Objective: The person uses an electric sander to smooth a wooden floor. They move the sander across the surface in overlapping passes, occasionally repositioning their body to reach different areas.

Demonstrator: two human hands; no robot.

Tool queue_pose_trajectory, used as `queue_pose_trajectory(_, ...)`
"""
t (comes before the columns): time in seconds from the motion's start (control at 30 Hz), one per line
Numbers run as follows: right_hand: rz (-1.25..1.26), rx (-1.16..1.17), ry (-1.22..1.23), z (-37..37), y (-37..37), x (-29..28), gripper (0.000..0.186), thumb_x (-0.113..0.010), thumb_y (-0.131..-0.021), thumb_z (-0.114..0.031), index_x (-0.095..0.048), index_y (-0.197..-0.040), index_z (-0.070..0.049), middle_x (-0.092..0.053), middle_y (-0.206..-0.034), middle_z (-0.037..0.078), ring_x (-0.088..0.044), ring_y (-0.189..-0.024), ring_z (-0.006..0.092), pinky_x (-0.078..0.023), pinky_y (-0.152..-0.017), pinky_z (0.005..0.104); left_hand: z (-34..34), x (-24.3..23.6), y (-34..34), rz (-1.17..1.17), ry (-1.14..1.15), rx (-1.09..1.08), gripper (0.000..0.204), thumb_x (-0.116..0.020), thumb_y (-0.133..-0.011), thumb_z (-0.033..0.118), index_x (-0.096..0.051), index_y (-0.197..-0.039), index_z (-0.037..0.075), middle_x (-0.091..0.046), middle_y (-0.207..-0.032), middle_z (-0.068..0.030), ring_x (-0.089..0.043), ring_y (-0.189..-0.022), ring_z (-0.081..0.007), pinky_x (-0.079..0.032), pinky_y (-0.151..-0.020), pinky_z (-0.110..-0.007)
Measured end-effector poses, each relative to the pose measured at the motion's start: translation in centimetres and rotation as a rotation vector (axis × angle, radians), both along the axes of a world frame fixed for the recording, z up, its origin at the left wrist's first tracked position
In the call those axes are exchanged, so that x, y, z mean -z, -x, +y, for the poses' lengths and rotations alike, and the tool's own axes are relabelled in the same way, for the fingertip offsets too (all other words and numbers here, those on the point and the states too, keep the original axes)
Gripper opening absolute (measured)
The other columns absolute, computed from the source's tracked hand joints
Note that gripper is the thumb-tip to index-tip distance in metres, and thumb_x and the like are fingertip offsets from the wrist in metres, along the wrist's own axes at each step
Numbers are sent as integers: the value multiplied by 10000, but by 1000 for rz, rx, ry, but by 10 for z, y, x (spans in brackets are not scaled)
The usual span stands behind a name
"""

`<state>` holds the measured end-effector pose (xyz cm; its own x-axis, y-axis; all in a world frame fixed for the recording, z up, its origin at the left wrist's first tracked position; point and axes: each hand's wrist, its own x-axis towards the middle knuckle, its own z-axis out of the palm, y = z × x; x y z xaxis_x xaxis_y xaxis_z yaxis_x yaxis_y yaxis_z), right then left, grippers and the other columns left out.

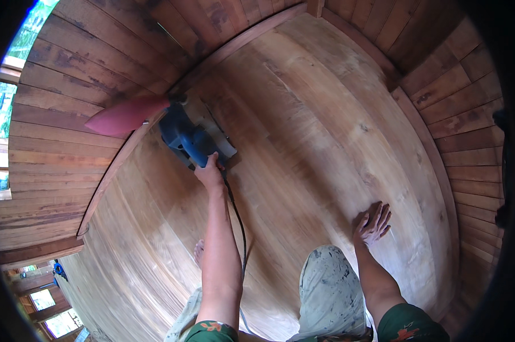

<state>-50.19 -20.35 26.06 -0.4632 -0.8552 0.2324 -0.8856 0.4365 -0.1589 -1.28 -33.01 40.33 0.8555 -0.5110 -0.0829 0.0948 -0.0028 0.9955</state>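
My left hand [210,170] grips the rear handle of a blue belt sander [180,128], which rests on the wooden plank floor [320,114] close to the skirting board [112,171] of the left wall. A pink dust bag [120,114] sticks out from the sander toward that wall. A black cord [236,211] runs back from the handle beside my forearm. My right hand [374,225] lies on the floor at the lower right, fingers spread, holding nothing. My knee in paint-stained pale trousers [328,285] is down between my arms, and part of a bare foot [199,251] shows.
Reddish plank walls [468,159] bound the floor at left, top and right, meeting in a corner at the top. Windows [1,108] show at the far left. At the lower left the floor continues toward an opening with a small blue object [59,271] beside it.
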Motion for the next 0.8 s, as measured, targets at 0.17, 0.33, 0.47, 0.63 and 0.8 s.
queue_pose_trajectory(0.17,8,1,11,0,0,1,675,-392,-1063,-541,-319,-1669,-255,-219,-1757,62,-189,-1615,325,-142,-1251,645,-5,9,28,-56,-10,-25,146,-775,-904,126,-654,-852,62,-595,-671,0,-542,-560,-111,-427,-554,-287)
queue_pose_trajectory(0.33,37,0,71,-1,-3,1,674,-387,-1061,-558,-355,-1657,-246,-266,-1744,51,-229,-1606,319,-169,-1239,653,-3,12,42,-90,-60,-33,146,-773,-910,121,-661,-836,66,-597,-656,0,-548,-563,-109,-434,-560,-288)
queue_pose_trajectory(0.47,47,5,73,-1,-4,2,679,-373,-1065,-571,-325,-1669,-262,-247,-1752,27,-195,-1618,304,-160,-1251,641,6,13,52,-71,-31,-29,190,-764,-930,130,-640,-811,50,-582,-637,7,-548,-551,-94,-428,-528,-291)
queue_pose_trajectory(0.63,34,-3,71,-2,0,7,704,-356,-1060,-615,-333,-1665,-256,-259,-1747,30,-210,-1612,308,-169,-1243,653,28,25,60,-32,60,-40,194,-774,-921,110,-630,-807,47,-573,-647,19,-540,-569,-83,-426,-541,-284)
queue_pose_trajectory(0.8,48,-8,87,-3,0,10,704,-355,-1060,-621,-340,-1662,-256,-264,-1745,33,-228,-1603,315,-178,-1234,665,62,41,58,-95,-94,-104,193,-788,-913,116,-643,-811,38,-590,-686,16,-535,-622,-83,-438,-592,-281)
